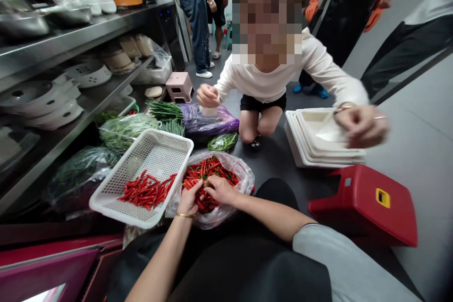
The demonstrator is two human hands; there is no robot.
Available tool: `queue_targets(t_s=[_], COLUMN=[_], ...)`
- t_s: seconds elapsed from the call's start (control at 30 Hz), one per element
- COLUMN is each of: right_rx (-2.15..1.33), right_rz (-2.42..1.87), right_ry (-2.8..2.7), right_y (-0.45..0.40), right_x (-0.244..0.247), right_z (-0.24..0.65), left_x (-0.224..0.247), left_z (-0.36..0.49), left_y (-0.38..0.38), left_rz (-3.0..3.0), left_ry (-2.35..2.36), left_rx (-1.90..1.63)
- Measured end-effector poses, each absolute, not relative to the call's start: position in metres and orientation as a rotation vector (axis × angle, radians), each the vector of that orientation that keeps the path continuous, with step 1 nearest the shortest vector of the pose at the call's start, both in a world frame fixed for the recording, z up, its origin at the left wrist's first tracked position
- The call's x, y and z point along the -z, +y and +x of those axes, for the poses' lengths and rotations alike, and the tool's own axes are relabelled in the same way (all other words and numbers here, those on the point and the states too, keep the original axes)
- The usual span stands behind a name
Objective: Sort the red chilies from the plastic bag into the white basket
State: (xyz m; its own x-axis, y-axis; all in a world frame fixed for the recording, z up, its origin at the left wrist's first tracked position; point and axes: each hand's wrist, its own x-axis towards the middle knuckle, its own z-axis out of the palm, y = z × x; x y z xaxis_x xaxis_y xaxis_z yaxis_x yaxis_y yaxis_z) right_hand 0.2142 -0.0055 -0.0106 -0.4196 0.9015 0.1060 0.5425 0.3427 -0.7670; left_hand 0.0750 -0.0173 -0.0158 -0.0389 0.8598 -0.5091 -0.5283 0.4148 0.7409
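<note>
Chillies (219, 165) fill the bag (247, 174) at the basket's (159, 151) right edge, presumably for reach; my left hand (188, 200) closes round several, my right hand (222, 190) curls alongside, hold unclear.

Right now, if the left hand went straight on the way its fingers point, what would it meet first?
Most likely the red chillies in the plastic bag, just past the left hand's fingertips. The right hand's fingertips are close by; depth there is unclear.
</note>
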Motion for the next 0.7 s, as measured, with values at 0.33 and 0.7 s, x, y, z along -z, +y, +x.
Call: queue_targets(t_s=[0.33,0.7], right_rx=[-1.063,-1.509], right_rz=[-1.48,-1.145], right_ry=[-2.001,-1.893], right_y=[0.042,0.046], right_x=[-0.002,-0.006], right_z=[0.239,0.226], left_x=[0.011,0.002], left_z=[0.065,0.057], left_y=[-0.008,0.004], left_rz=[0.679,0.868], left_ry=[1.165,1.206], left_rx=[-1.086,-0.969])
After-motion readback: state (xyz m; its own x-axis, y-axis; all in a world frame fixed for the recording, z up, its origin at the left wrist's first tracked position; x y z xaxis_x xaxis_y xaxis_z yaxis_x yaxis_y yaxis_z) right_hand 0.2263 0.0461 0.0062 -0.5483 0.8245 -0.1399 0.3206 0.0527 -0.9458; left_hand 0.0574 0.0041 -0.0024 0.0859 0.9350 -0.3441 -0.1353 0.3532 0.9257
